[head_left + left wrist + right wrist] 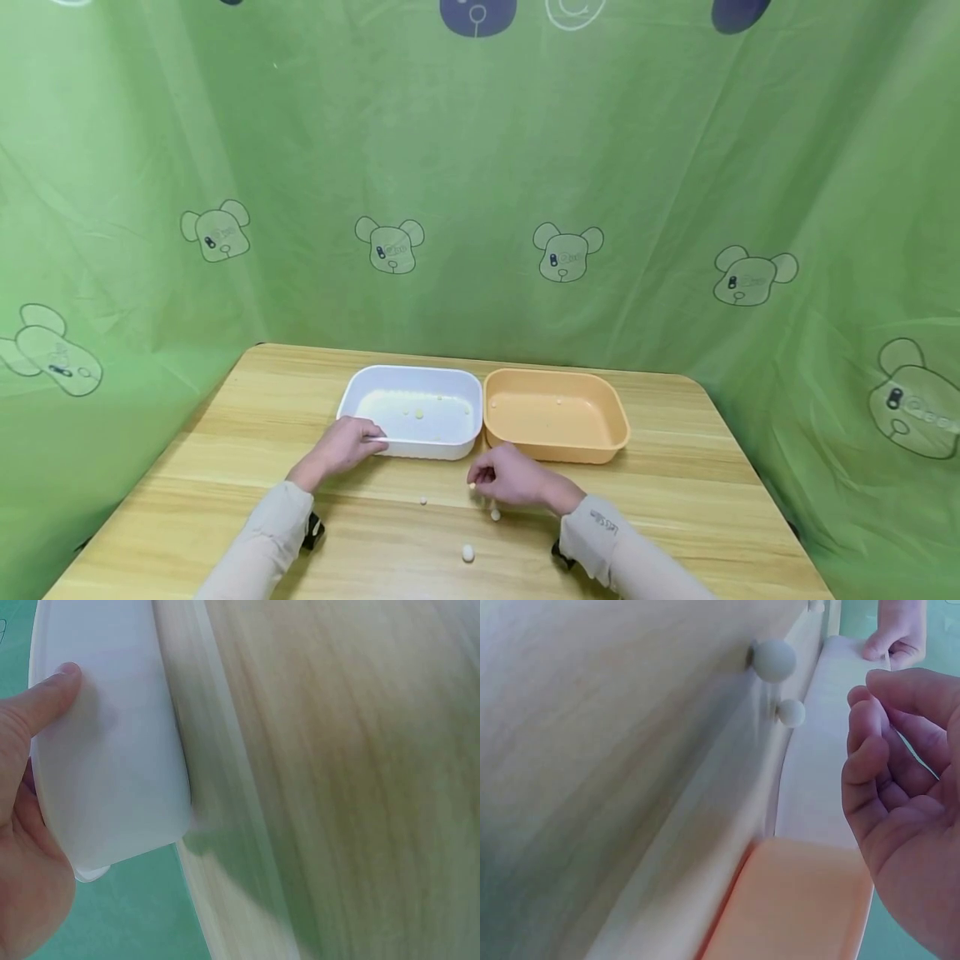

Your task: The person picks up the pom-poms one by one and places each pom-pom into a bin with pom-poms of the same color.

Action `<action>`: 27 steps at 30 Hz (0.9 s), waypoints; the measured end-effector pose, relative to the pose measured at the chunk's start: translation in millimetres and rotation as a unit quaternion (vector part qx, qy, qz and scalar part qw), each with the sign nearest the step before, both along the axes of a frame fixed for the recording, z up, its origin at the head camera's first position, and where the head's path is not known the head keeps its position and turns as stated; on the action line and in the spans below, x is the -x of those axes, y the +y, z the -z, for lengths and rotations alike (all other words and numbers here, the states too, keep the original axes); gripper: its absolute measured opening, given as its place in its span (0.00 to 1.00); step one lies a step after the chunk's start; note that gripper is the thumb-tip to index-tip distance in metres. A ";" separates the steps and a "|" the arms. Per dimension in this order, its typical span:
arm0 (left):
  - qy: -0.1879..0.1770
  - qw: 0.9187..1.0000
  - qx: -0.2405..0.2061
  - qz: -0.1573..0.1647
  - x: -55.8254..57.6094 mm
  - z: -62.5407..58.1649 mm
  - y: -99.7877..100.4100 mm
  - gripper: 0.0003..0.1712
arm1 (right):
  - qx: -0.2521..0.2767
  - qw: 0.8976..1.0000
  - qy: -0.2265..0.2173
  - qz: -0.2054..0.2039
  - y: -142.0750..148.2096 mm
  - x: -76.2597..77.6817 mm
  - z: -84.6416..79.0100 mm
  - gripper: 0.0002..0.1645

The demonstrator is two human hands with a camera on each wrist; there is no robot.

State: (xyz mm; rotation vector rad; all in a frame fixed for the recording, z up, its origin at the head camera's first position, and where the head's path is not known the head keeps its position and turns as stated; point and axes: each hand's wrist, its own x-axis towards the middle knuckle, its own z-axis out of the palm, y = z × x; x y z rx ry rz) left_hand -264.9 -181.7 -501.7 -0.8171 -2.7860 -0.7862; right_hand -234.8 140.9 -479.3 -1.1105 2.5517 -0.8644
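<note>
Pale sleeves [258, 533] are closest to us, reaching over the near side of the desk [712, 500], with a ball [468, 553] lying between them. Our left hand [343, 446] grips the white tray [431, 451] by its front wall near the left corner, thumb outside; we'd guess that's to stop it sliding. Our right hand [517, 479] pinches a yellowish bead [472, 485] in its fingertips, just in front of where the trays meet. That makes sense to us, since something so tiny would probably roll out of a looser hold. We can't make out the bead in the right wrist view, so we're going off the head one. The orange tray [555, 455] sits right beside the white one toward the desk's far edge, probably so both are within easy reach. We see yellow bits [419, 414] in the white, a couple of pale ones [558, 402] in the orange. Two more balls [495, 515] sit loose, nearer the trays.
</note>
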 end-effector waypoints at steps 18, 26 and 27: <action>-0.006 1.000 -0.003 -0.003 0.0 0.1 0.4 0.03 | 0.062 0.996 0.001 0.057 11.4 12.8 -11.1 0.04; -0.010 1.000 -0.003 -0.003 0.2 0.4 0.3 0.03 | 0.081 0.992 -0.005 0.100 14.3 15.4 -22.8 0.05; -0.010 1.000 -0.003 -0.003 0.2 0.4 0.4 0.03 | 0.085 0.991 -0.006 0.103 14.5 15.9 -24.1 0.05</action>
